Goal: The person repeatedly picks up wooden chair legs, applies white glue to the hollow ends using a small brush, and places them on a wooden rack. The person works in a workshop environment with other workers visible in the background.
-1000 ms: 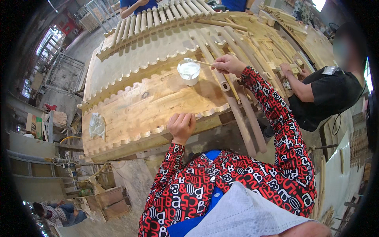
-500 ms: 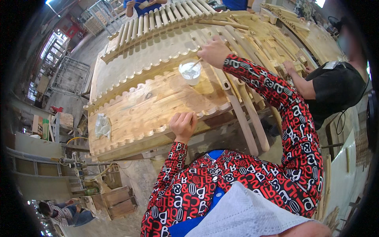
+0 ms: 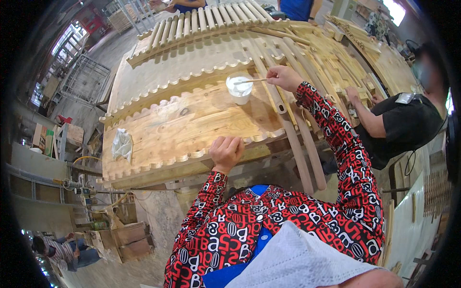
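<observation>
My right hand [image 3: 284, 78] is closed on the end of a thin wooden stick [image 3: 257, 80]. The stick's other end dips into a white plastic cup [image 3: 240, 98] of white, glue-like paste, standing on the wooden board. My left hand [image 3: 226, 153] is curled into a fist at the near scalloped wooden strip [image 3: 187, 156]; whatever is inside its fingers stays hidden. Another scalloped strip [image 3: 192, 76] runs across the worktable beyond the cup. Beneath my right forearm lie long rounded wooden bars [image 3: 297, 153], jutting past the near edge.
A row of wooden rods [image 3: 201, 20] rests in a notched frame at the far side. A crumpled white plastic bag [image 3: 122, 145] lies at the left. A person in black [image 3: 408, 113] works at the right, and people in blue [image 3: 294, 8] stand beyond the table.
My right hand has moved right and lower, and the stick now leans nearly flat across the cup's rim. My left hand stays at the near strip. The view has shifted slightly.
</observation>
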